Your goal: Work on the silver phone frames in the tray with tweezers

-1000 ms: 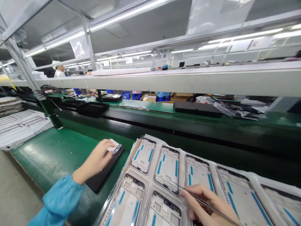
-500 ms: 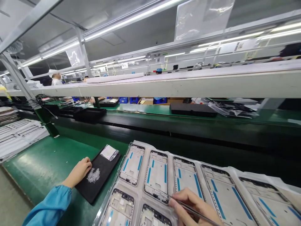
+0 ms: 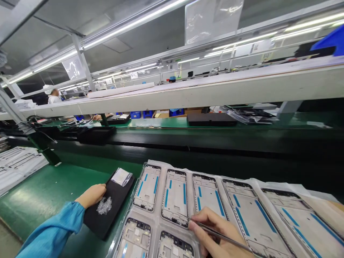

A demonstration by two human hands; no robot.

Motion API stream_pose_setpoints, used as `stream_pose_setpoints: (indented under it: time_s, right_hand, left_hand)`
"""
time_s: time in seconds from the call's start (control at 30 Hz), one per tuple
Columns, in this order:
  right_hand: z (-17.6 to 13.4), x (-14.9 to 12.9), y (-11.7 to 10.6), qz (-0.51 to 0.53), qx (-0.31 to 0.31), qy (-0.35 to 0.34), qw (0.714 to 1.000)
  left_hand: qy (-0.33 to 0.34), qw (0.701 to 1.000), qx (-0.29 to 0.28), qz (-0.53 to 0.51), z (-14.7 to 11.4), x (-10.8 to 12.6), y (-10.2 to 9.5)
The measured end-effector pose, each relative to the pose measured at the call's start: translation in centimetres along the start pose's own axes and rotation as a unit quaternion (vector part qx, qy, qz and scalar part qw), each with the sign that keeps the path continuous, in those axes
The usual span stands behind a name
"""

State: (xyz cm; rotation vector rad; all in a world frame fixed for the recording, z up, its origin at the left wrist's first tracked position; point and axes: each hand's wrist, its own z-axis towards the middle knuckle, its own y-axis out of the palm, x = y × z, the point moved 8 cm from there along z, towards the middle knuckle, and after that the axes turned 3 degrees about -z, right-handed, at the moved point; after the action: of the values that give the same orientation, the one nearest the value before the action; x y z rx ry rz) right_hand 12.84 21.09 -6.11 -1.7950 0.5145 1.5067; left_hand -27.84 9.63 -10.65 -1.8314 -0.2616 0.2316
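The right hand pinches tweezers in its fingers, tip at a frame, while the left hand, loosely curled and holding nothing, steadies the black tray of loose parts at nine o'clock.

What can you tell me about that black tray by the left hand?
The black tray is a flat, matte, rectangular slab, plastic or rubber by its look, lying at an angle on the green bench mat. A small heap of tiny clear bits sits near its middle, and a small clear packet lies at its far end. The left hand rests at its left edge. Its right side is beside the sheet of phone frames.
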Motion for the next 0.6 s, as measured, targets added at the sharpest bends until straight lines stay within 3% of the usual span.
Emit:
stream_pose_setpoints:
  time_s: [0.23,0.4,0.5,0.6]
  right_hand:
    - [-0.2,-1.0,0.1,0.012,0.01,-0.029,0.999]
    - [-0.4,-1.5,0.1,0.003,0.017,-0.045,0.999]
    - [-0.4,-1.6,0.0,-0.002,0.022,-0.044,0.999]
    - [-0.4,-1.5,0.0,0.008,0.016,-0.045,0.999]
  left_hand:
    - [-0.046,0.998,-0.01,-0.042,1.5,-1.5,0.1]
    - [-0.085,0.983,0.078,-0.14,0.4,-1.8,-1.6]
    - [-0.091,0.959,0.148,-0.225,-0.9,-2.0,-2.6]
    - [-0.076,0.928,0.18,-0.318,-2.3,-1.6,-3.7]
